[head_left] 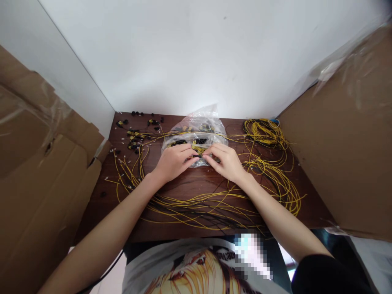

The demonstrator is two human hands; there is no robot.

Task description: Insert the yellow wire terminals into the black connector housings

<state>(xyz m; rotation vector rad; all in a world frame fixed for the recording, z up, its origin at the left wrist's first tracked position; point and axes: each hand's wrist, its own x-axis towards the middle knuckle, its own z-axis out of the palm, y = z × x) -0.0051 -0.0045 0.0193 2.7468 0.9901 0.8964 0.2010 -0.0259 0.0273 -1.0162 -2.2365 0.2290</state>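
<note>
My left hand [175,162] and my right hand [226,161] meet over a clear plastic bag [210,114]. On each, thumb and forefinger are pinched together, the fingertips nearly touching. A small dark piece seems to lie between them, too small to name. The bag lies open towards me, with small yellow parts [199,150] and black parts [200,141] in it, just beyond my fingers. Yellow and black wires [196,133] run across the bag from left to right.
A coil of yellow and black wire [260,132] lies at the back right. Loose wires [196,200] curve along the table [190,181] below my hands. Small yellow-black parts [134,141] are scattered at the back left. Cardboard [45,175] stands at the left, more cardboard [343,143] at the right.
</note>
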